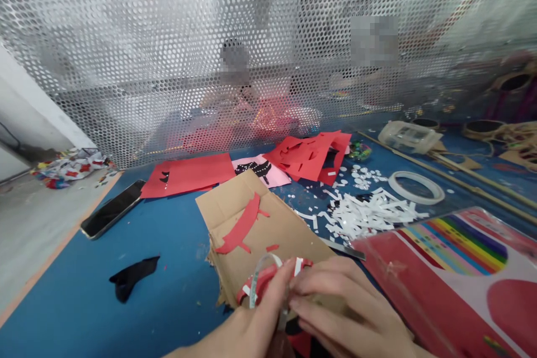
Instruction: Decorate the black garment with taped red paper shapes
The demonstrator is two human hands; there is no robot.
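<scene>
My left hand (262,310) is closed around a thin whitish ring (254,285) that looks like a roll of tape. Against it lies a red paper piece (263,278) with white tape strips on it. The fingertips of my right hand (348,302) are pinched together beside my left thumb; what lies between them is hidden. Beneath both hands is a torn piece of brown cardboard (277,218). On the cardboard rests a red paper cutout (242,225) with small legs, next to a small red scrap (272,248). A metal blade or ruler (342,247) lies partly under my right hand.
Left on the blue table are a black cutout (132,277) and a phone (112,210). Red sheets (191,172) lie behind. At right are white strips (369,212), a tape roll (416,187) and a plastic packet (419,274). A perforated metal screen (168,56) stands behind, people beyond.
</scene>
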